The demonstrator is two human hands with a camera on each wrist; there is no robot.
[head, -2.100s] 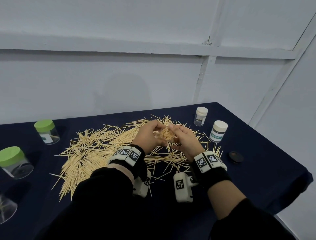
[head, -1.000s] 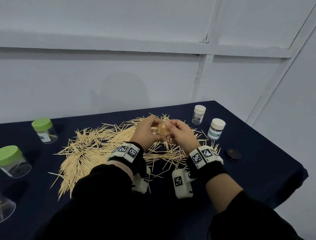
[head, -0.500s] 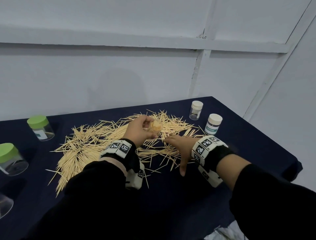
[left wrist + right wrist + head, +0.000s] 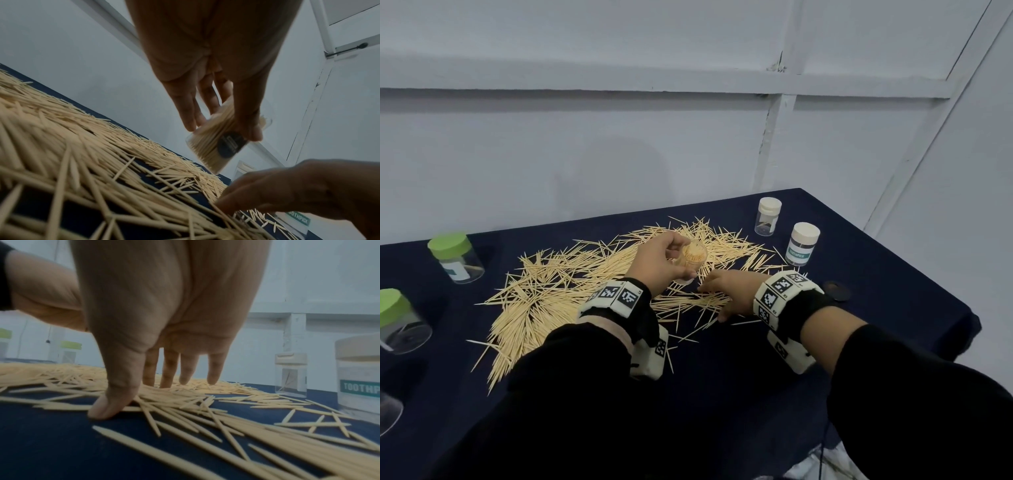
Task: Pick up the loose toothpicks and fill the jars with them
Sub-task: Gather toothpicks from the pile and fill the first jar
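Pale wooden toothpicks (image 4: 571, 291) lie scattered across the dark blue cloth of the bench (image 4: 722, 394). My left hand (image 4: 659, 262) holds a small clear jar (image 4: 690, 262) tilted above the heap, fingers (image 4: 190, 112) and thumb curled round it; it is packed with picks. My right hand (image 4: 732, 289) rests just beside it, its fingers (image 4: 186, 369) straight and spread, tips pressing down on the picks, grasping nothing. Two white-capped jars (image 4: 803, 243) stand at far right, two green-lidded jars (image 4: 453, 257) well apart at left.
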